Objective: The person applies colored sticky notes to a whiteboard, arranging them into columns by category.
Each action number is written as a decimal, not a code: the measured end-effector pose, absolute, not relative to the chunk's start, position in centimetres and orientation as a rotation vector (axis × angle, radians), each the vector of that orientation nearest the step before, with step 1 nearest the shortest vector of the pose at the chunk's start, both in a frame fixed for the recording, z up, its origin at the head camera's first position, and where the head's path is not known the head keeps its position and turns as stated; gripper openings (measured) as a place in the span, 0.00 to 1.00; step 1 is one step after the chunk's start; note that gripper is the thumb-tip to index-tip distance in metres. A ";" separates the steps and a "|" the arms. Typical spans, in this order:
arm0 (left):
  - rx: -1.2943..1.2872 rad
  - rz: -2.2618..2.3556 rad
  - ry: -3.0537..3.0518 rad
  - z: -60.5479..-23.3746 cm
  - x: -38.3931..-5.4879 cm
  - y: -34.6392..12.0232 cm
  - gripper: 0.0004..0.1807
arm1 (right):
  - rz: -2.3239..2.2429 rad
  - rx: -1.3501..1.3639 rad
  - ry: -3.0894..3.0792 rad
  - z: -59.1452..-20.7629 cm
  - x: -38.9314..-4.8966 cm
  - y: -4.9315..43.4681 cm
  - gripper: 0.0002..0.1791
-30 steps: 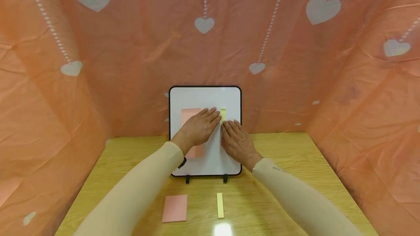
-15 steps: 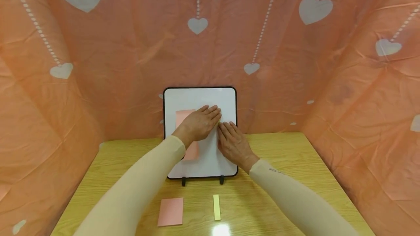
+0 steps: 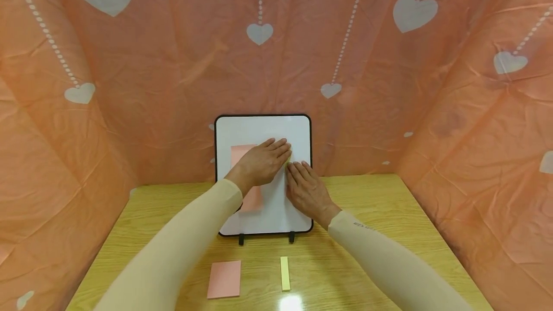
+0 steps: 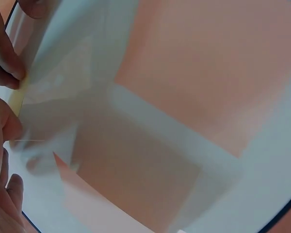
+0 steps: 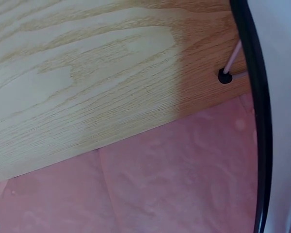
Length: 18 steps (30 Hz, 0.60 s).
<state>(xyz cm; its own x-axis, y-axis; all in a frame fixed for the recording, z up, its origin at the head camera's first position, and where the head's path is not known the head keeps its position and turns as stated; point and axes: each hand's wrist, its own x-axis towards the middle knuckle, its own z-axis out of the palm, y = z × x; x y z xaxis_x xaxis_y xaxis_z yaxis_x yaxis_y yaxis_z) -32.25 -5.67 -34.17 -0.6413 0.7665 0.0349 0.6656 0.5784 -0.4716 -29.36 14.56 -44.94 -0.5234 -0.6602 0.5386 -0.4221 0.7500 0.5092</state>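
Observation:
Both hands are at the upright whiteboard (image 3: 242, 131), which has a black rim. My left hand (image 3: 261, 163) lies across it with fingers straight and together, fingertips over a narrow yellow sticky note (image 3: 288, 160). My right hand (image 3: 308, 188) has its fingers extended too, the tips touching the strip's lower part. In the left wrist view, fingertips rest along the yellow strip (image 4: 18, 99); most of the strip is hidden. Pink sticky notes (image 3: 243, 153) on the board's left half are partly covered by my left hand and forearm. No hand shows in the right wrist view.
On the wooden table (image 3: 367, 263) in front of the board lie a pink sticky note pad (image 3: 224, 279) and a narrow yellow pad (image 3: 285, 273). Small black feet (image 3: 241, 239) hold the board up. Behind and at the sides hangs an orange-pink cloth (image 3: 173, 61) with hearts.
My left fingertips have shifted slightly right over the yellow strip, covering its top, which showed earlier. The right hand keeps its place on the board. The head view has turned slightly.

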 end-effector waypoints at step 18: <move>-1.153 0.539 -2.573 -34.5 -32.6 -6.3 0.29 | -0.472 0.816 -2.226 -45.2 -29.2 14.6 0.30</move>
